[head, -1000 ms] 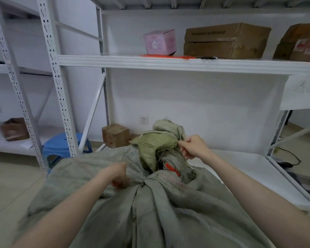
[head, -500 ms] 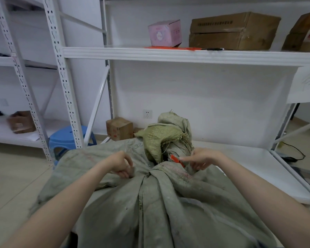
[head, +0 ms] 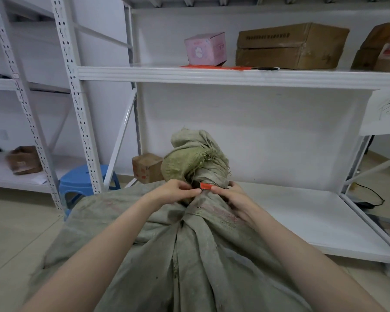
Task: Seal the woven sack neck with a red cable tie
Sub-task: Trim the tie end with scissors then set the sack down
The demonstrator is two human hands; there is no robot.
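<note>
In the centre of the frame, the red cable tie (head: 205,186) is sitting around the bunched neck (head: 212,175) of the sack (head: 189,255). The left hand (head: 176,192) and right hand (head: 231,195) are pinching it from either side. The tie seems looped on, and pulling it tight is likely what is remaining.

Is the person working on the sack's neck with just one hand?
No, the left hand and the right hand are both at the sack neck, fingertips meeting at the red cable tie.
</note>
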